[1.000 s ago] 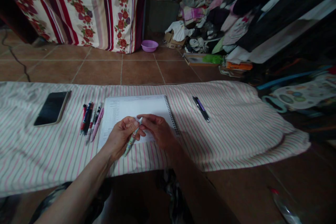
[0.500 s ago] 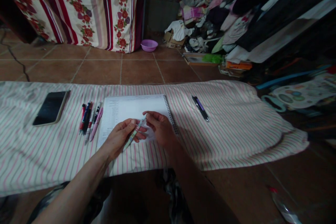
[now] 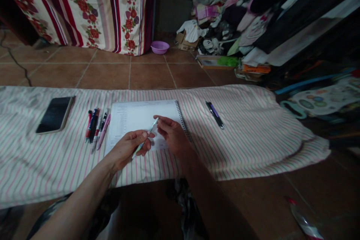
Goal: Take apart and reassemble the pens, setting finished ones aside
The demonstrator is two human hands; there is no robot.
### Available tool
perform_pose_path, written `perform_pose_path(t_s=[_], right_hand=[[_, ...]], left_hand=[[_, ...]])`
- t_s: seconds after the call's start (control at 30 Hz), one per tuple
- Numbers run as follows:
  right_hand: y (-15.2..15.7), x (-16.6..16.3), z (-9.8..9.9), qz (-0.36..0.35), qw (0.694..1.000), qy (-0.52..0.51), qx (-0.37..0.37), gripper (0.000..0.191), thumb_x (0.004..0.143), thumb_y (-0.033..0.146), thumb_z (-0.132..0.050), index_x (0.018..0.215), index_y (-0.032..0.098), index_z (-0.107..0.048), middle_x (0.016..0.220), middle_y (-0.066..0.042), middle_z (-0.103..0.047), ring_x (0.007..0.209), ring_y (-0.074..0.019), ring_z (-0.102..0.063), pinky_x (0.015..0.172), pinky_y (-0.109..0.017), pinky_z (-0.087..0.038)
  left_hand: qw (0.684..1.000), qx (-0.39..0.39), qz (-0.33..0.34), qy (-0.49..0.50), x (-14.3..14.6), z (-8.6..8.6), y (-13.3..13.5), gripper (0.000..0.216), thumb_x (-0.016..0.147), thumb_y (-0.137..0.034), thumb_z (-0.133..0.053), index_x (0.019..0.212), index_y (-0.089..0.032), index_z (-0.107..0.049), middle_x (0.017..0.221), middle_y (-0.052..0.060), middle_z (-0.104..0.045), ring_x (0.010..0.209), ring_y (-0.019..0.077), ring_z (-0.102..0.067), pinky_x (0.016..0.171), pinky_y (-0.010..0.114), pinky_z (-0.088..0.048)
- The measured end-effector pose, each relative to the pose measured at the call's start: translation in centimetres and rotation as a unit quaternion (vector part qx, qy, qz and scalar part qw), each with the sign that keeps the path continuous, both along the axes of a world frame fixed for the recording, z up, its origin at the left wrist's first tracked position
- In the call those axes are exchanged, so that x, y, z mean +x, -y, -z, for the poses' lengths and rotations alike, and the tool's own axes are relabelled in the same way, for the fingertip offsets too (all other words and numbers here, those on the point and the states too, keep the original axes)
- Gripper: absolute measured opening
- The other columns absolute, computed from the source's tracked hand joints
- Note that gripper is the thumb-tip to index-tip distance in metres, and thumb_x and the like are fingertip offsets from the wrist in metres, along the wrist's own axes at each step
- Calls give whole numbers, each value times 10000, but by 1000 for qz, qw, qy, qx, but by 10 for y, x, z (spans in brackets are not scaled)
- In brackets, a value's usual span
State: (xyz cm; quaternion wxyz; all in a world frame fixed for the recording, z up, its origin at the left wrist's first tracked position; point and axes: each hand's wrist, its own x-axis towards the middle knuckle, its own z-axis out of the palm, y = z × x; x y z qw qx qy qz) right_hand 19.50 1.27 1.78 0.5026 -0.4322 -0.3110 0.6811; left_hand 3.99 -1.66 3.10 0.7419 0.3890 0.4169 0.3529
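Note:
A light-coloured pen (image 3: 150, 130) with a greenish lower end slants over the near part of an open spiral notebook (image 3: 143, 112). My left hand (image 3: 132, 144) is closed around its lower half, thumb on top. Finger and thumb of my right hand (image 3: 171, 131) pinch the pen's upper tip. To the left of the notebook lies a bunch of several pens (image 3: 97, 127), red, dark, white and pink. A dark pen with a purple stripe (image 3: 215, 115) rests by itself to the right.
Everything lies on a striped cloth (image 3: 253, 131) over a low surface. A phone (image 3: 54, 115) sits at the left. Beyond are a tiled floor, a floral curtain (image 3: 84, 7), a purple basin (image 3: 160, 47) and a heap of clothes (image 3: 216, 18). A bottle (image 3: 303, 219) lies at lower right.
My left hand's fingers have curled in more around the pen, and the pen has turned somewhat in my grip. My right hand still pinches its upper tip.

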Motion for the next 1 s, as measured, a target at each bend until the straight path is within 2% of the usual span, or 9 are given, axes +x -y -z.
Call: perform_pose_path(t_s=[0.2,0.43,0.6,0.7,0.83,1.0], right_hand=[[-1,1,-1,-10,1000,-6,-7,263,588,329,-743,829,226,-724,671,36,-579,597,-66,-467,638,-225,-390],[-1,1,1,-7,1000,13,16,229,591,350,-735,782,223,-724,682,21,-606,607,-82,-478,647,-241,-389],[-4,-1,7,20,995,80,64,220,623,353,-711,775,193,-717,617,25,-569,599,-88,-444,608,-230,-367],[-5,-3,8,32,993,87,69,229,616,373,-711,751,189,-702,591,32,-546,583,-90,-432,582,-225,-370],[-5,-6,7,37,997,39,47,248,595,379,-732,761,197,-701,671,14,-602,631,-97,-492,638,-233,-418],[-3,-4,0,-6,999,-38,26,288,616,375,-729,848,205,-713,857,-28,-668,702,-103,-547,690,-250,-442]], left_hand=[[1000,20,1,-6,0,0,-1,296,779,-390,-594,849,-106,-637,598,9,-559,458,61,-389,486,233,-285],[999,19,-3,-33,0,-5,-1,310,738,-407,-631,807,-104,-633,586,4,-546,451,58,-373,454,220,-259],[994,50,-39,-92,2,-1,0,337,695,-441,-654,759,-113,-611,568,-3,-545,426,46,-362,430,201,-225],[987,78,-70,-119,4,2,-1,356,682,-469,-650,758,-124,-601,548,-7,-536,440,65,-400,433,202,-261],[983,104,-72,-133,5,4,-3,360,689,-490,-627,746,-136,-591,524,-13,-537,418,74,-408,420,210,-269],[990,91,-46,-101,7,0,-3,356,716,-486,-601,738,-131,-590,505,-9,-541,397,70,-403,415,211,-258]])
